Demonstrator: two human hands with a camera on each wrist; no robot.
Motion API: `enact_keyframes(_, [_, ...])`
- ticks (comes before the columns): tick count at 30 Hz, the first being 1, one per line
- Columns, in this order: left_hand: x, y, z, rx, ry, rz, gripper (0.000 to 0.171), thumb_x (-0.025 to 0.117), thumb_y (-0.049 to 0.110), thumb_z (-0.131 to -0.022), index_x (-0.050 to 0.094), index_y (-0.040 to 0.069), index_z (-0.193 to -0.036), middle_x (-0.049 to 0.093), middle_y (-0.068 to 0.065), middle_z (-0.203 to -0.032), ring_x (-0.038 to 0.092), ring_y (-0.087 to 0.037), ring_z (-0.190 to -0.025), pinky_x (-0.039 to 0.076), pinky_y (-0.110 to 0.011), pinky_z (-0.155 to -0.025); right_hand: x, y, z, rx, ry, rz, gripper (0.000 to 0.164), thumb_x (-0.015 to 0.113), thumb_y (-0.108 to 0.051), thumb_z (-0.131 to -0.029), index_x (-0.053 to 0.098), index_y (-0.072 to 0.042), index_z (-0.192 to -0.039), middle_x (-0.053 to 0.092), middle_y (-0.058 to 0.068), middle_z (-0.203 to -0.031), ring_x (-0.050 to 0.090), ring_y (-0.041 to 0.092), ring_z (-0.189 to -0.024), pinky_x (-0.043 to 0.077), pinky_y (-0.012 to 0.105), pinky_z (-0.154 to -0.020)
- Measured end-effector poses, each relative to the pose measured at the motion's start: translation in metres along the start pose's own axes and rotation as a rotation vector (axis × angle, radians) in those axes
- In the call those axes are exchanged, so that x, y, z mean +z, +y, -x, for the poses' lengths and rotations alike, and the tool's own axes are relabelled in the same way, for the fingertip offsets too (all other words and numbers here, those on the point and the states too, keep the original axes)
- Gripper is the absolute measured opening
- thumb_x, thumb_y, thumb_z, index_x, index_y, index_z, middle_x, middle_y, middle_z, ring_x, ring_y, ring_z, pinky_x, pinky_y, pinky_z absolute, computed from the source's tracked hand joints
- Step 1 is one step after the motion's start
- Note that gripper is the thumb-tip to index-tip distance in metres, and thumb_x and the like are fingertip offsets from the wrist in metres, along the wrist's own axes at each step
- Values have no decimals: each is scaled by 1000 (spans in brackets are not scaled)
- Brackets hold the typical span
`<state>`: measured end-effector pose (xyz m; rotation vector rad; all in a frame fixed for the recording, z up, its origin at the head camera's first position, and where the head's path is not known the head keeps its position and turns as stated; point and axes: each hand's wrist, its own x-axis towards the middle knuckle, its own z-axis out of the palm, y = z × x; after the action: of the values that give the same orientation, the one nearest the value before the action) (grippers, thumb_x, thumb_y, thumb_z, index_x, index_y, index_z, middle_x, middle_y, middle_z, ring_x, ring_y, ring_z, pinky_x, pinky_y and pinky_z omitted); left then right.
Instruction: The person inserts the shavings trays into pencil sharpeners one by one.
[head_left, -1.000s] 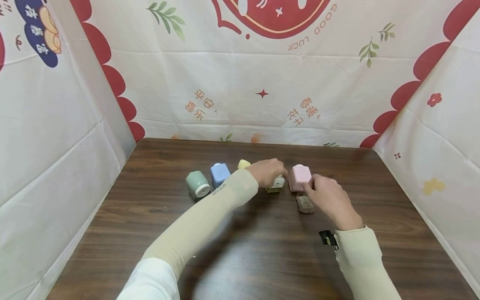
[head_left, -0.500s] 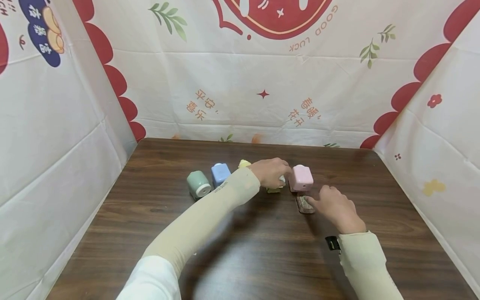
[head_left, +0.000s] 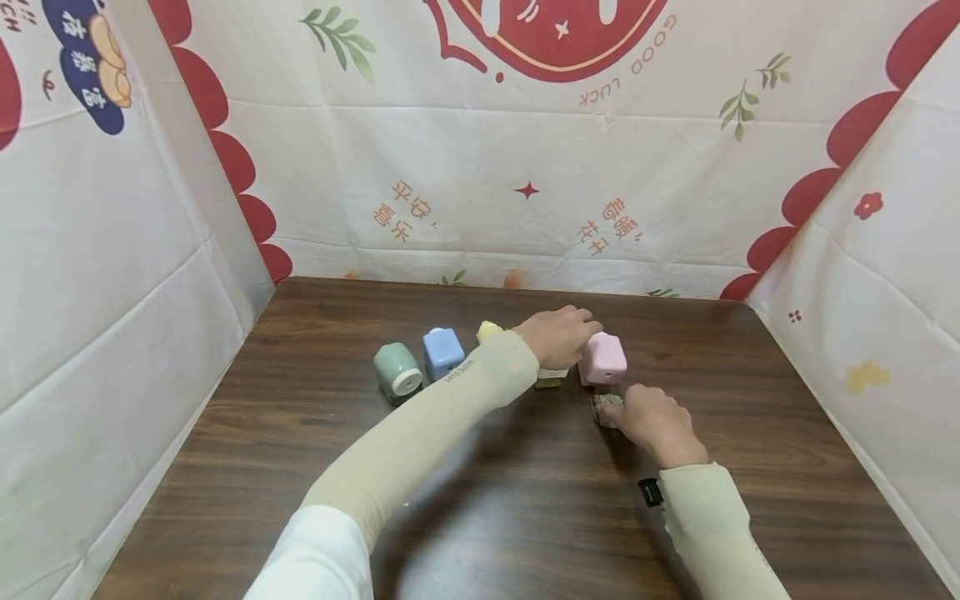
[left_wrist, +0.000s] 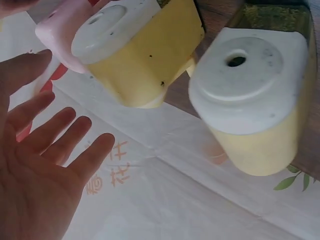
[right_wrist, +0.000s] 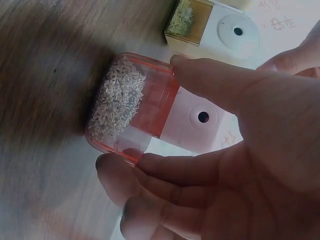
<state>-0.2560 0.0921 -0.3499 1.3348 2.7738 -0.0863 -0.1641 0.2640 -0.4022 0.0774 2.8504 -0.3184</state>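
Note:
A pink pencil sharpener (head_left: 603, 360) stands on the table, its clear reddish shavings drawer (right_wrist: 117, 102) jutting out at the front, filled with pale shavings. My right hand (head_left: 660, 425) holds that drawer between thumb and fingers, one on each side. My left hand (head_left: 558, 336) is at the far left side of the pink sharpener; in the left wrist view its fingers are extended and spread. Whether it touches the sharpener, I cannot tell. Partly hidden under the left hand is a yellow sharpener (left_wrist: 145, 55) with a white front.
Left of the hands stand a green sharpener (head_left: 397, 369), a blue sharpener (head_left: 443, 350) and another yellow sharpener (left_wrist: 250, 90). The brown wooden table (head_left: 480, 517) ends at a white printed cloth (head_left: 480, 167) behind and at the sides.
My left hand has shifted right, from over the yellow sharpener toward the pink one. My right hand drew back from the pink sharpener's side, then came in and took hold of its drawer.

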Motion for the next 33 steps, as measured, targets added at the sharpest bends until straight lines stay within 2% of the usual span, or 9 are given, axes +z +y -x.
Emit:
enact_keyframes(4, [-1, 7, -5, -4, 0, -40, 50, 49, 15, -99, 40, 16, -149, 42, -4, -151, 39, -18, -134, 47, -30, -107, 1, 0, -1, 0, -3, -7, 47, 57, -49, -91, 65, -3, -84, 57, 11, -73, 53, 27, -65, 43, 39, -52])
enact_keyframes(10, [2, 22, -17, 17, -25, -63, 59, 60, 18, -95, 38, 19, -150, 37, -6, -156, 34, -20, -139, 40, -33, -113, 0, 4, -2, -2, -10, -5, 49, 56, -53, -91, 61, -9, -69, 57, 9, -68, 53, 25, -63, 43, 38, -51])
enact_keyframes(17, [4, 37, -30, 74, -56, -69, 54, 53, 20, -99, 37, 25, -151, 29, -5, -161, 23, -20, -145, 33, -33, -118, 1, 6, -3, 6, -23, -9, 50, 57, -55, -89, 59, -11, -66, 60, 9, -70, 56, 28, -67, 49, 47, -58])
enact_keyframes(21, [5, 41, -35, 90, -53, -62, 51, 55, 21, -99, 42, 27, -148, 33, -3, -159, 26, -20, -144, 34, -35, -117, 0, 5, -3, 15, -31, -15, 48, 58, -54, -89, 61, -11, -67, 61, 9, -70, 57, 28, -68, 50, 49, -60])
enact_keyframes(23, [7, 41, -35, 89, -52, -59, 50, 55, 20, -99, 45, 27, -147, 36, -3, -158, 30, -18, -142, 36, -36, -117, 1, 4, -4, 18, -31, -19, 49, 58, -54, -89, 62, -11, -66, 61, 8, -68, 57, 27, -67, 48, 47, -58])
enact_keyframes(26, [11, 40, -36, 85, -51, -35, 46, 54, 19, -99, 49, 25, -144, 46, 0, -152, 40, -15, -136, 40, -30, -113, 1, 4, -4, 27, -31, -18, 49, 58, -53, -89, 61, -11, -64, 58, 7, -65, 54, 25, -63, 44, 40, -54])
enact_keyframes(30, [15, 39, -38, 91, -17, 17, 37, 55, 15, -98, 61, 20, -134, 63, 2, -134, 55, -11, -119, 48, -20, -102, 2, 4, -4, 36, -20, -17, 49, 59, -53, -89, 59, -10, -64, 54, 7, -64, 51, 24, -59, 40, 36, -49])
enact_keyframes(33, [17, 39, -39, 108, 28, 22, 28, 53, 12, -97, 70, 17, -119, 71, 0, -118, 62, -10, -103, 54, -20, -90, 4, 5, -4, 39, -11, -25, 49, 58, -53, -88, 60, -10, -64, 55, 7, -63, 50, 23, -57, 39, 34, -46])
